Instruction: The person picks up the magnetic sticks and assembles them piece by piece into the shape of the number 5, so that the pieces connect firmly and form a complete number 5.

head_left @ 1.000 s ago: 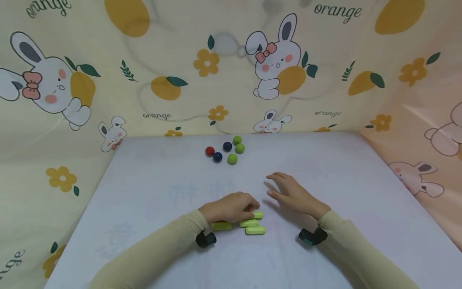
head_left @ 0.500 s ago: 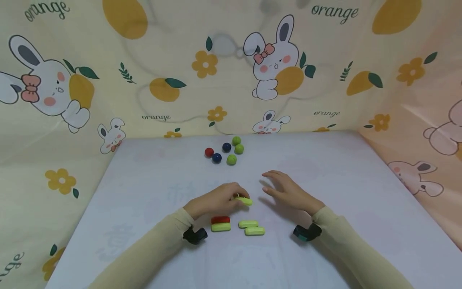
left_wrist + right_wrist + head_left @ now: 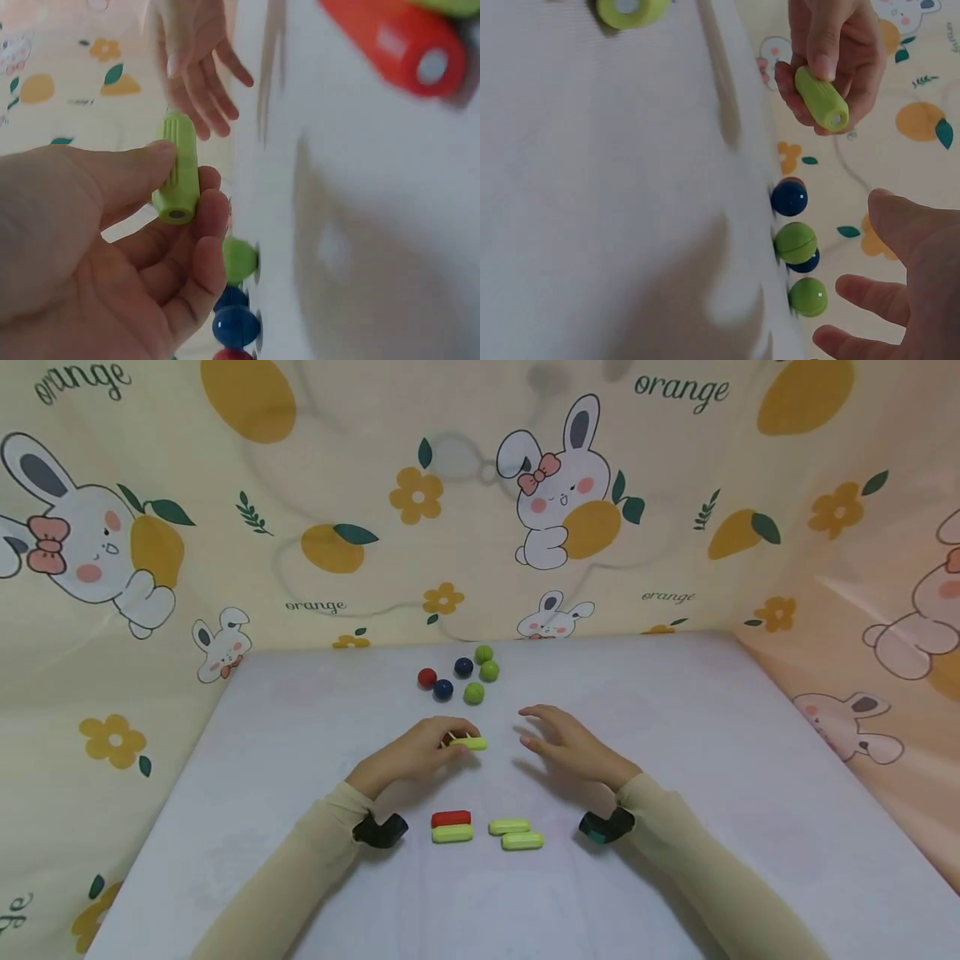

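Observation:
My left hand [image 3: 408, 750] pinches a light green magnetic building rod [image 3: 180, 169] between thumb and fingers, above the table. A grey metal disc shows in the rod's end in the left wrist view. To the right, my right hand [image 3: 573, 747] hovers with its fingers apart and holds nothing. Nearer the table's front lie a red rod [image 3: 451, 818] and a green rod [image 3: 452, 834] side by side. Right of them are two more green rods, a rear one [image 3: 509, 827] and a front one [image 3: 522, 842], also side by side.
Toward the back of the white table [image 3: 652, 693] sit several balls: a red ball [image 3: 427, 677], dark blue ones such as this blue ball [image 3: 443, 690], and green ones such as this green ball [image 3: 474, 693]. A printed cloth [image 3: 330, 460] rises behind the table.
My left hand has lifted one green rod from the group at the front and moved it back and to the left. My right hand has shifted slightly left, still holding nothing.

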The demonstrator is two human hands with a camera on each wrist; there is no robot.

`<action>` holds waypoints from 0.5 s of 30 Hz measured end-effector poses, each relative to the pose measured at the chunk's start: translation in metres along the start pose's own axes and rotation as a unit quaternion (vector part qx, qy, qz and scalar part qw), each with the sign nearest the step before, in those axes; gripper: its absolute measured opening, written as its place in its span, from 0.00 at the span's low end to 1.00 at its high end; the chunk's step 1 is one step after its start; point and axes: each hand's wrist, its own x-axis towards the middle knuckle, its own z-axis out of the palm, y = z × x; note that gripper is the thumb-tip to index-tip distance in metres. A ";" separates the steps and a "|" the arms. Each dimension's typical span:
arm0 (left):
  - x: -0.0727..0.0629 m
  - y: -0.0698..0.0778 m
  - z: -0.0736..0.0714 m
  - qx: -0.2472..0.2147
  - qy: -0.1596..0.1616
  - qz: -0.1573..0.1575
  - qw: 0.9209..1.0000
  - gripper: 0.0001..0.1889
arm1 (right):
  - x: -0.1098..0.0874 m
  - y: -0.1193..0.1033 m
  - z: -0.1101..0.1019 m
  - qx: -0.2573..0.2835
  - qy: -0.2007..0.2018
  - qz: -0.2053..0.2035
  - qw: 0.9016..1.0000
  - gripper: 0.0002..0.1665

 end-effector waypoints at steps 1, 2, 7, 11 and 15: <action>0.001 -0.002 -0.002 0.000 0.003 0.001 1.000 0.13 | 0.003 0.000 0.001 0.001 0.001 -0.001 1.000 0.34; 0.003 -0.004 -0.004 -0.002 0.005 0.002 1.000 0.13 | 0.005 -0.001 0.002 0.007 0.000 0.003 1.000 0.34; 0.010 -0.016 -0.009 -0.014 0.006 -0.008 1.000 0.14 | 0.018 -0.002 0.008 0.031 -0.005 0.015 0.999 0.36; 0.016 -0.025 -0.011 -0.015 0.012 -0.022 1.000 0.14 | 0.033 -0.004 0.013 0.049 -0.005 0.008 0.999 0.35; 0.020 -0.031 -0.013 -0.014 0.013 -0.027 0.999 0.14 | 0.046 -0.006 0.014 0.058 -0.005 0.009 0.998 0.34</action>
